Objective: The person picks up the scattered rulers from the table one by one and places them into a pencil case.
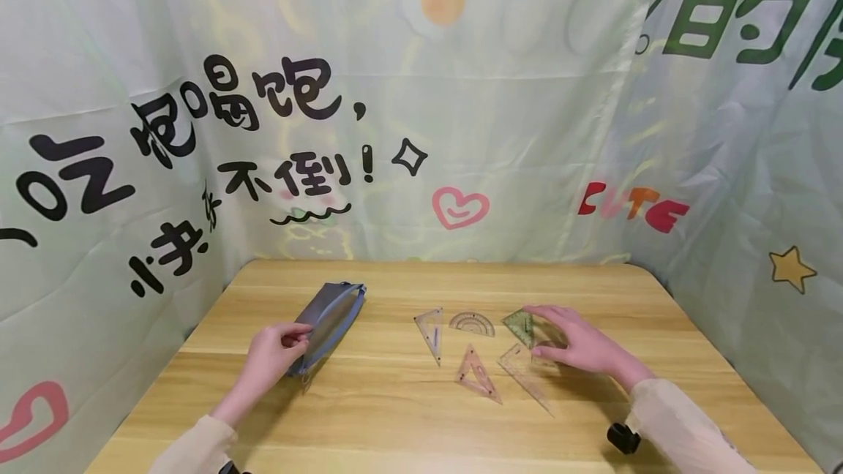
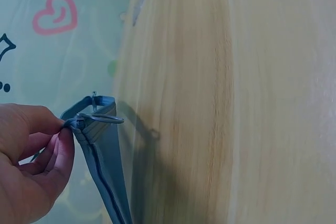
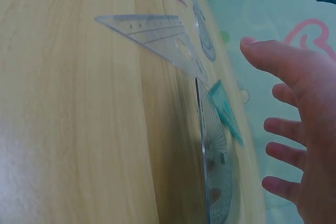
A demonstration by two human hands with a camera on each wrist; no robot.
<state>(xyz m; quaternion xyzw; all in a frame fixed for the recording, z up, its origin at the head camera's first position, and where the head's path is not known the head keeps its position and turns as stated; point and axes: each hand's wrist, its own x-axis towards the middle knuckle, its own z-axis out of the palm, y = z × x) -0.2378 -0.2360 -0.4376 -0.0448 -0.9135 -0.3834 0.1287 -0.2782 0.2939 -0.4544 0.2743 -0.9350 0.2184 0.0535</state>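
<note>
My left hand [image 1: 275,357] pinches the open rim of a grey-blue zippered pouch [image 1: 321,313], which leans on the left part of the table. Up close in the left wrist view, thumb and fingers hold the pouch's zipper edge beside a metal ring. Fingers spread, my right hand [image 1: 582,342] hovers by a small green set square [image 1: 519,326]. Beneath it in the right wrist view lies a clear protractor [image 3: 216,169], mostly hidden in the head view. A clear set square [image 1: 525,377] lies just left of that hand.
Left of the right hand lie a smaller protractor [image 1: 471,323], a pink set square [image 1: 469,379] and a clear one with a blue mark [image 1: 426,329]. Printed cloth [image 1: 527,130] walls the wooden table [image 1: 382,430] at back and sides.
</note>
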